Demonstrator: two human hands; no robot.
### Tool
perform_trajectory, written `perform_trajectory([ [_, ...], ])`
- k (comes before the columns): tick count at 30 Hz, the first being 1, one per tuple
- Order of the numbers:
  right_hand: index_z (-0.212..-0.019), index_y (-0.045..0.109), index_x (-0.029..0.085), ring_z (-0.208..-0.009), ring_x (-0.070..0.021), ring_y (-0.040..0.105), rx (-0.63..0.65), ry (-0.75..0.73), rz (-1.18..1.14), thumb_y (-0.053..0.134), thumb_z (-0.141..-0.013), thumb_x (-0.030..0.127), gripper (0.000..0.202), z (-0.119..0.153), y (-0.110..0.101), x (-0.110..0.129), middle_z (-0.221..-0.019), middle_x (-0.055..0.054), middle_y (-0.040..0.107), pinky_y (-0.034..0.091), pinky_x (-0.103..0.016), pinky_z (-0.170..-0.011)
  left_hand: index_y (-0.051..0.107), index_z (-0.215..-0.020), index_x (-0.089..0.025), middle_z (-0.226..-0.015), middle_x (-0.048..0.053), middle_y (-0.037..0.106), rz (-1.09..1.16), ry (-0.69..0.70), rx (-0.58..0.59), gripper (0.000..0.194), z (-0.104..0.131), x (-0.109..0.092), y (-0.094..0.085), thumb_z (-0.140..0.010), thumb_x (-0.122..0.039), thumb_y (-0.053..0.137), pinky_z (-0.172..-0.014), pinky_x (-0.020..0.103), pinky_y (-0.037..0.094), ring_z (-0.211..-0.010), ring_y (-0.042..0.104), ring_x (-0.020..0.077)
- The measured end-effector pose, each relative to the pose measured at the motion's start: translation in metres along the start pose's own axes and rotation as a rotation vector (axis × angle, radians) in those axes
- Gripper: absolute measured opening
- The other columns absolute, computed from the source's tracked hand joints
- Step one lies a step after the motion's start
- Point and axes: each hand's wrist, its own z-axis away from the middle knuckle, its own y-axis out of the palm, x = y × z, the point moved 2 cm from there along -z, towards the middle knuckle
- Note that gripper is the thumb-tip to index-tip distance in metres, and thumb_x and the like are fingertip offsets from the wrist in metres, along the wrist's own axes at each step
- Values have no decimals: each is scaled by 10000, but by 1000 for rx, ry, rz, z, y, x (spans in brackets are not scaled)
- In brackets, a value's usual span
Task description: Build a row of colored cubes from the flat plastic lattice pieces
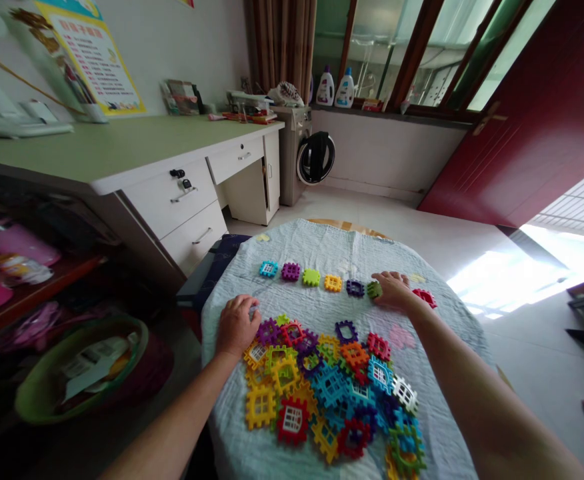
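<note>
On a round table with a light blue cloth (277, 247) lies a row of square toothed plastic pieces: light blue (269, 269), purple (291, 271), lime green (311, 277), yellow (333, 283), dark blue (355, 288) and dark green (373, 289). My right hand (392, 291) has its fingers at the dark green piece, partly covering it. A red piece (425, 298) lies right of that hand, partly behind my wrist. My left hand (238, 325) rests on the cloth with curled fingers, beside a pile of mixed-colour pieces (329, 387) nearer to me.
A green-topped desk (172, 143) with drawers stands at the back left. Behind the table is a washing machine (292, 160) with its door ajar. A basket (82, 373) is on the lower left, and a red door (517, 127) on the right.
</note>
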Motion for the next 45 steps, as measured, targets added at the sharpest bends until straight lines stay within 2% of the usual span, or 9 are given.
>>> perform_trajectory([
  [7,-1168,647,228,-1167,-347,427,27,-35,15,658,-633,229,534,-6,0,2,-1201,-127,620,194,-518,-1032,631,-905,-186,-1021,97,655,-3,-8,4,162,0,-1,-1,-802,-196,507,-929,415,462,-980,588,270],
  [18,-1192,647,233,-1167,-347,446,24,-34,31,651,-633,189,562,-7,1,7,-1214,-128,610,201,-567,-1034,628,-902,-193,-1031,94,655,0,-21,11,153,0,-3,-2,-804,-197,510,-939,406,453,-991,582,266],
  [22,-1315,572,241,-1223,-368,419,-4,-17,27,673,-640,234,682,-3,-3,7,-1278,-131,584,173,-593,-1063,629,-894,-190,-1011,92,654,-1,-11,7,152,0,-3,-2,-798,-191,512,-923,406,458,-974,584,268],
  [25,-1416,467,249,-1278,-372,381,-79,-11,-11,674,-673,328,775,8,-11,7,-1374,-129,526,192,-576,-1081,628,-892,-189,-1000,90,652,0,-2,0,149,-1,-1,-1,-800,-193,511,-920,406,460,-964,586,267],
  [28,-1391,486,249,-1278,-368,394,-257,-18,-127,634,-728,382,693,33,-12,7,-1390,-126,517,270,-554,-1058,629,-894,-190,-1002,89,653,1,5,-3,148,0,1,1,-800,-201,515,-927,405,460,-974,588,269],
  [30,-1340,528,243,-1237,-349,443,-369,-22,-229,595,-769,399,596,58,-2,6,-1354,-125,541,338,-524,-1022,631,-900,-190,-1008,93,654,3,11,-9,154,0,3,2,-799,-207,517,-933,406,461,-985,589,273],
  [33,-1251,585,218,-1161,-303,517,-462,-31,-386,558,-806,427,492,98,30,-1,-1269,-128,580,411,-464,-979,639,-904,-189,-1018,101,657,4,11,-21,166,0,4,3,-796,-211,514,-934,415,461,-982,592,278],
  [39,-1059,668,213,-1001,-262,597,-512,70,-451,536,-804,464,382,149,99,-21,-1112,-106,639,457,-436,-921,649,-900,-195,-1038,103,660,1,-6,-4,172,0,2,3,-782,-217,526,-953,418,459,-1004,590,281],
  [45,-1063,655,218,-1082,-274,564,-577,154,-326,471,-870,427,339,158,108,-12,-1175,-105,631,430,-439,-951,651,-901,-195,-1055,100,660,8,-21,12,173,0,-1,-1,-784,-208,525,-963,417,454,-1015,586,276],
])
